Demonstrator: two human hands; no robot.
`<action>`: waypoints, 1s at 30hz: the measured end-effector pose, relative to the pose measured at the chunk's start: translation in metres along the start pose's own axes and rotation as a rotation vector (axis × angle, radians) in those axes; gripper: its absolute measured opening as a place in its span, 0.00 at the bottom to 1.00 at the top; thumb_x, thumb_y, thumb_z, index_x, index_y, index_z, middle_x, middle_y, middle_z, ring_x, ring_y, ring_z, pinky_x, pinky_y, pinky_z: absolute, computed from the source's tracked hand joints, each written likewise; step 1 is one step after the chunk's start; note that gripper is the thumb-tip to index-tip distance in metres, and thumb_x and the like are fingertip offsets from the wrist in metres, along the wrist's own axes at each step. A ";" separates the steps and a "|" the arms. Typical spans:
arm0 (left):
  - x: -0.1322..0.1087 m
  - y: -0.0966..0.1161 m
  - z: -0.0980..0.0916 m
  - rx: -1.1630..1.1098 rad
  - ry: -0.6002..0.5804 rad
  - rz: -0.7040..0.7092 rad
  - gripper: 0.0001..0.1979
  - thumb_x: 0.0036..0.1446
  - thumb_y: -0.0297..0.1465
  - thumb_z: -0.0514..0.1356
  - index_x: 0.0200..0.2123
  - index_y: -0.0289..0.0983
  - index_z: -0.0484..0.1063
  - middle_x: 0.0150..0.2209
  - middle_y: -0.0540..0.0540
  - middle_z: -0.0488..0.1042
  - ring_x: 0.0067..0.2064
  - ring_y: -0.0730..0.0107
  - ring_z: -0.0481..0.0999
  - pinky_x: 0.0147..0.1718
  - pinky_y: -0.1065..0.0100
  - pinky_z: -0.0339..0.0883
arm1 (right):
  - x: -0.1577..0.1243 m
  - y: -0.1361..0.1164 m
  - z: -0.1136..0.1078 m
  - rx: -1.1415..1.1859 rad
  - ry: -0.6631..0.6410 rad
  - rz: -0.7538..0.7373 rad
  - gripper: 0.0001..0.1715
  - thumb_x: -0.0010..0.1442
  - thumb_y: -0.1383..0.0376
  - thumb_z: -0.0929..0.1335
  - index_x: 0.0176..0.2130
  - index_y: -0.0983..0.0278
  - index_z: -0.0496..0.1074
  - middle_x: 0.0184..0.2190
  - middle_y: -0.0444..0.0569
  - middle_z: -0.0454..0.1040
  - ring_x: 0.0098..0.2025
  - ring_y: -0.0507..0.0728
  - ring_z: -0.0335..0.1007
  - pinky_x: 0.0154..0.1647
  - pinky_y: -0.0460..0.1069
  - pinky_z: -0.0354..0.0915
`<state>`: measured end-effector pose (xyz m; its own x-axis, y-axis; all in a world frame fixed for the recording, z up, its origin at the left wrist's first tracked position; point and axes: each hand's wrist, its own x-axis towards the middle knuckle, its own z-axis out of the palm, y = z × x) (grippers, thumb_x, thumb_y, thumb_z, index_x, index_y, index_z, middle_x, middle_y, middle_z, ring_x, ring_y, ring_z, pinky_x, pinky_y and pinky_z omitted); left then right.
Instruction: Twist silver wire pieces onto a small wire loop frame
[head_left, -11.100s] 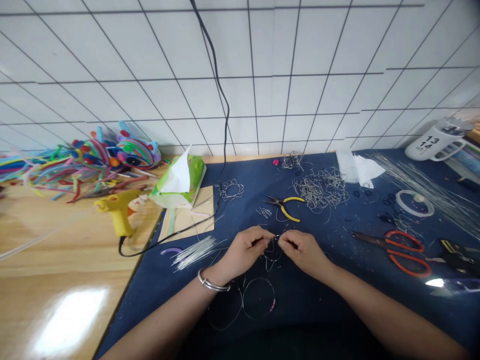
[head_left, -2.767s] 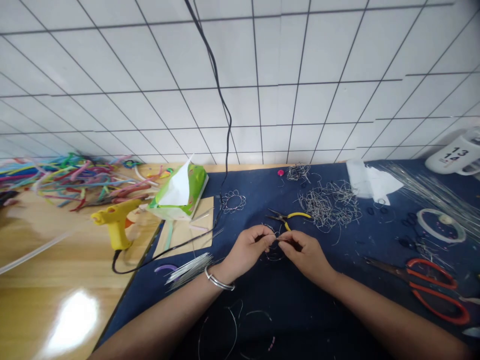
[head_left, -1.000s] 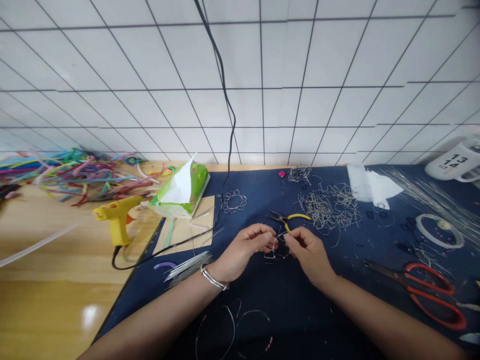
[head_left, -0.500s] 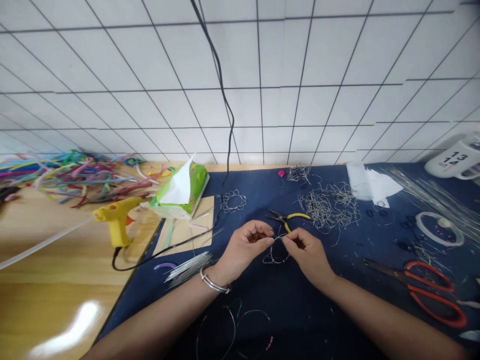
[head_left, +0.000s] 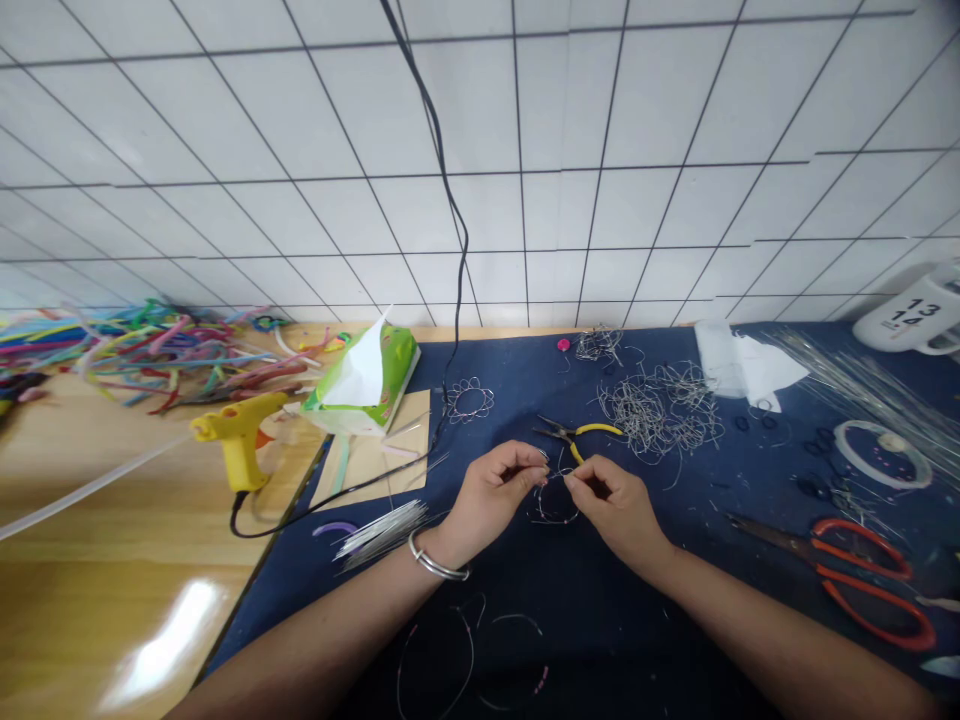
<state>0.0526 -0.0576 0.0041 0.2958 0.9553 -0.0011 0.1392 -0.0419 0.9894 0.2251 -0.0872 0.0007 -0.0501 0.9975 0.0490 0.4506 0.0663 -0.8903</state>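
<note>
Between my two hands hangs a thin wire ring (head_left: 556, 521) with small beads on it, bent into loops. My left hand (head_left: 504, 492) pinches its left side between thumb and forefinger; a silver bangle (head_left: 435, 562) circles that wrist. Thumb and forefinger of my right hand (head_left: 611, 498) are closed on the wire at the ring's upper right. Just beyond my fingers lie pliers (head_left: 574, 432) with yellow handles. Farther back to the left rests a finished-looking flower-shaped wire ring (head_left: 470, 400). Nearer to me, loose curved wires (head_left: 472, 655) with pink beads lie on the dark blue cloth (head_left: 600, 630).
A tangle of wire (head_left: 660, 410) lies behind my right hand, with orange-handled scissors (head_left: 862, 580) farther right. To the left are a wire bundle (head_left: 382, 532), a tissue pack (head_left: 367, 380), a yellow glue gun (head_left: 238, 440) and its black cord. A white mug (head_left: 904, 315) stands back right.
The looped part of the wire ring under my left fingers has turned and shows less widely. Both hands keep their pinch in nearly the same place; the view has shifted slightly.
</note>
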 end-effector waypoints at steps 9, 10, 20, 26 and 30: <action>0.007 0.001 -0.004 0.174 -0.083 0.142 0.05 0.53 0.25 0.54 0.32 0.35 0.69 0.29 0.49 0.70 0.31 0.74 0.70 0.33 0.71 0.64 | -0.001 0.002 0.001 0.007 -0.025 -0.025 0.08 0.54 0.65 0.62 0.25 0.63 0.65 0.20 0.39 0.62 0.24 0.48 0.57 0.27 0.43 0.55; 0.008 0.001 -0.005 0.167 -0.098 0.138 0.05 0.53 0.25 0.54 0.32 0.35 0.69 0.29 0.49 0.70 0.31 0.74 0.70 0.33 0.71 0.64 | -0.001 0.002 0.001 0.008 -0.024 -0.020 0.08 0.54 0.65 0.62 0.25 0.63 0.65 0.20 0.39 0.61 0.24 0.48 0.56 0.26 0.43 0.55; 0.012 -0.003 -0.004 0.059 -0.175 0.042 0.06 0.52 0.29 0.56 0.34 0.34 0.68 0.30 0.48 0.70 0.31 0.75 0.70 0.32 0.71 0.64 | 0.001 -0.002 0.003 0.063 -0.080 0.044 0.06 0.53 0.63 0.63 0.33 0.63 0.65 0.25 0.41 0.67 0.26 0.49 0.61 0.27 0.43 0.59; 0.009 -0.003 0.001 0.077 -0.144 0.040 0.07 0.51 0.29 0.57 0.35 0.34 0.68 0.32 0.47 0.71 0.33 0.73 0.70 0.34 0.70 0.65 | 0.002 -0.003 0.000 -0.020 -0.115 0.001 0.09 0.54 0.61 0.62 0.28 0.63 0.67 0.21 0.41 0.66 0.24 0.49 0.60 0.26 0.44 0.57; 0.008 0.001 0.001 0.020 -0.137 0.023 0.08 0.52 0.31 0.56 0.36 0.34 0.68 0.32 0.46 0.71 0.34 0.72 0.71 0.35 0.69 0.65 | 0.001 -0.003 -0.001 -0.053 -0.107 -0.013 0.10 0.55 0.62 0.61 0.27 0.63 0.66 0.20 0.41 0.65 0.23 0.49 0.60 0.26 0.44 0.56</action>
<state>0.0557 -0.0503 0.0052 0.4251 0.9052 0.0005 0.1490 -0.0705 0.9863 0.2245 -0.0865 0.0033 -0.1500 0.9886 0.0093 0.4954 0.0833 -0.8647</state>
